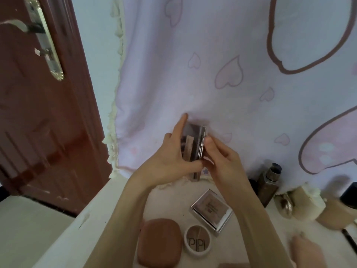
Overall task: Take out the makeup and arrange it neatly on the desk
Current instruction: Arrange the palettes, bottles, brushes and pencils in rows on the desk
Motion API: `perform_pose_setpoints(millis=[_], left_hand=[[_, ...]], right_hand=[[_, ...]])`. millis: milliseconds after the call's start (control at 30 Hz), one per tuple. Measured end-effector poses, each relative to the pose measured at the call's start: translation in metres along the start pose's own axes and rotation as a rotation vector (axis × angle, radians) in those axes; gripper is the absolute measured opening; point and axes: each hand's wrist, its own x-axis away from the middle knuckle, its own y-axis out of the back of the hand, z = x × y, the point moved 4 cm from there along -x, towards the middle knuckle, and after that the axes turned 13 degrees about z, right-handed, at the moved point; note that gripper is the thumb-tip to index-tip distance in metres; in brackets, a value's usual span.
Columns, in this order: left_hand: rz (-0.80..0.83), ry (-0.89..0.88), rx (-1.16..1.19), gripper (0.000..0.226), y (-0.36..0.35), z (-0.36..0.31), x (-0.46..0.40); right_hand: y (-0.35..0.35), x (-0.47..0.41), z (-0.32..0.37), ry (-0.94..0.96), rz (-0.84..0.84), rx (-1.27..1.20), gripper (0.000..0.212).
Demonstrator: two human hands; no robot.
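Pink case [160, 242] nearest; both hands [195, 159] around upright palette [194, 146].

palette [193, 146]: clear-cased, upright, held above desk | square compact [211, 208], round compact [197, 241], pink case [159, 242]: flat on desk

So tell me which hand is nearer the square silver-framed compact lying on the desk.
Right. The right hand is just above the square silver-framed compact; the left hand is farther off, up-left.

my only view is the head camera, wide-angle, facing forward and down, close over the surface [119, 206]. a hanging cloth [212, 55] fills the back; a door [38, 122] stands at the left edge.
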Motion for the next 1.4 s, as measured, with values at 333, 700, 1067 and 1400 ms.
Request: perform_pose_setpoints(millis=[333,700,1067,1400], left_hand=[[-0.334,-0.085,0.436,0.059,0.016,0.004,0.006],[-0.234,0.173,0.192,0.048,0.012,0.008,0.006],[0.023,0.138,0.088,0.043,-0.005,0.010,0.001],[0.033,0.110,0.123,0.044,0.003,0.022,0.003]], right_hand=[[0.009,0.003,-0.018,-0.144,-0.015,-0.070,0.040],[0.010,0.003,-0.015,-0.096,-0.226,-0.405,0.056],[0.006,0.006,-0.006,-0.113,-0.288,-0.173,0.030],[-0.004,0.004,-0.015,-0.022,-0.305,-0.046,0.012]])
